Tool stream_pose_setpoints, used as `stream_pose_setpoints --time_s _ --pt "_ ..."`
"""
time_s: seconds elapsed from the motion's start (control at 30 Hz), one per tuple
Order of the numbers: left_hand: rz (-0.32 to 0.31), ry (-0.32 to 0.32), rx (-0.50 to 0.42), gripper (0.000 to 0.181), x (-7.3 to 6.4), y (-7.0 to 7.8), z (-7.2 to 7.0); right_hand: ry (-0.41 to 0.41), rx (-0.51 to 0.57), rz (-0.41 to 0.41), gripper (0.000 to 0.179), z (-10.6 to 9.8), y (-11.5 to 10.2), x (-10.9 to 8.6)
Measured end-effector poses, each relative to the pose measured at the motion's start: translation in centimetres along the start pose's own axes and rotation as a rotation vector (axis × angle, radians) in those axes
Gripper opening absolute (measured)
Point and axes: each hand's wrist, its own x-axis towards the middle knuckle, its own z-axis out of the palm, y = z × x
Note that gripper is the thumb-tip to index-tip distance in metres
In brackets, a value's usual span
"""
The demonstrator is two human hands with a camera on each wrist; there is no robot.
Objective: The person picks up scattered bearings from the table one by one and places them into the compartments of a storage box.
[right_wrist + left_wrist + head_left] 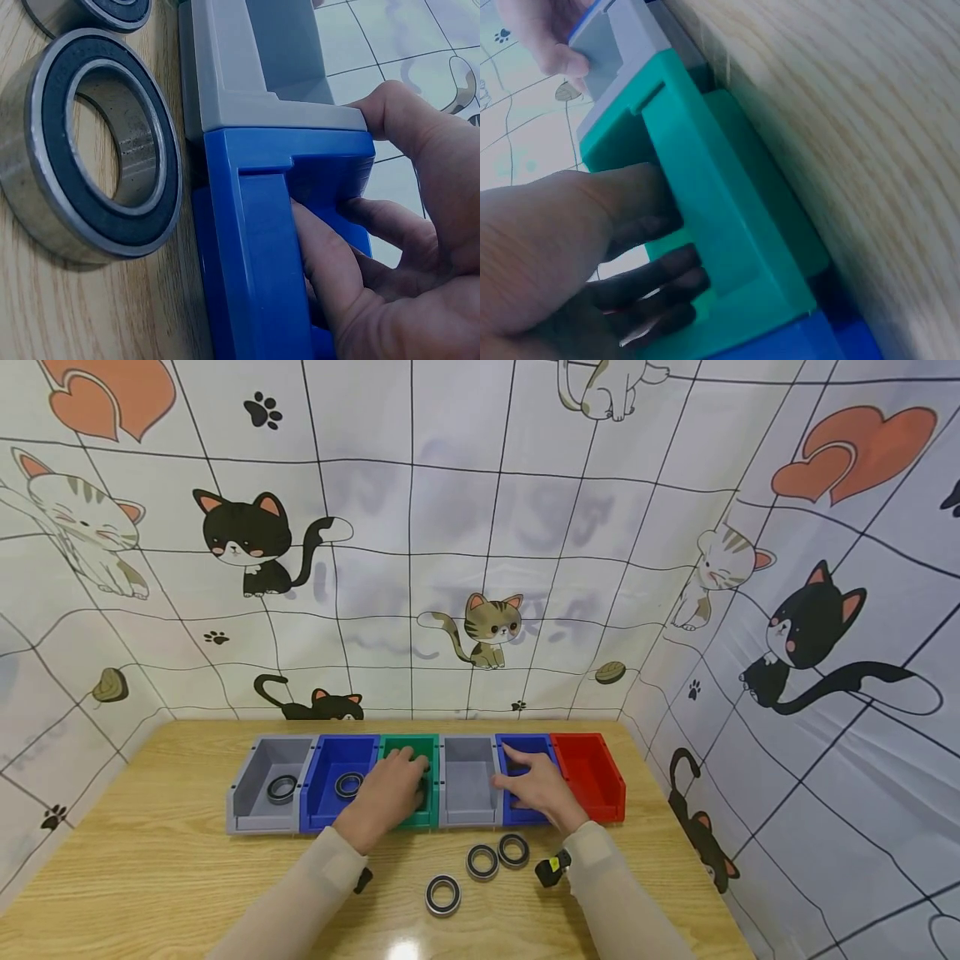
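Note:
My left hand (388, 789) reaches down into the green bin (408, 821). In the left wrist view its slightly bent fingers (671, 277) are inside the bin, with nothing visible between them and the thumb. My right hand (542, 785) is at the right-hand blue bin (525, 817), thumb and fingers spread. In the right wrist view one digit touches the divider by the grey bin (281, 114), while other fingers (322, 247) dip inside the blue bin. A dark shape shows behind the right hand there. Three ball bearings (443, 895) lie on the table in front of the bins.
The bins stand in a joined row along the back of the wooden table (150, 860). A bearing (282, 788) sits in the left grey bin, another bearing (348, 785) in the left blue bin. A red bin (592, 777) ends the row. Cat-print sheeting (450, 527) hangs behind.

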Motion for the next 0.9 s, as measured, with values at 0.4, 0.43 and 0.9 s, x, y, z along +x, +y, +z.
stream_pose_setpoints --time_s 0.4,0.43,0.9 --pt "-0.141 0.13 -0.215 0.053 -1.0 -1.3 -2.2 0.004 -0.003 0.016 0.084 0.1 0.0 0.1" --pt "-0.166 0.146 -0.22 0.055 -1.1 -1.4 -2.3 0.006 -0.005 0.019 0.084 0.1 0.0 0.1" --pt "-0.504 0.006 -0.327 0.069 -2.1 -3.7 -3.0 0.001 -0.011 0.009 0.084 0.2 0.1 0.2"
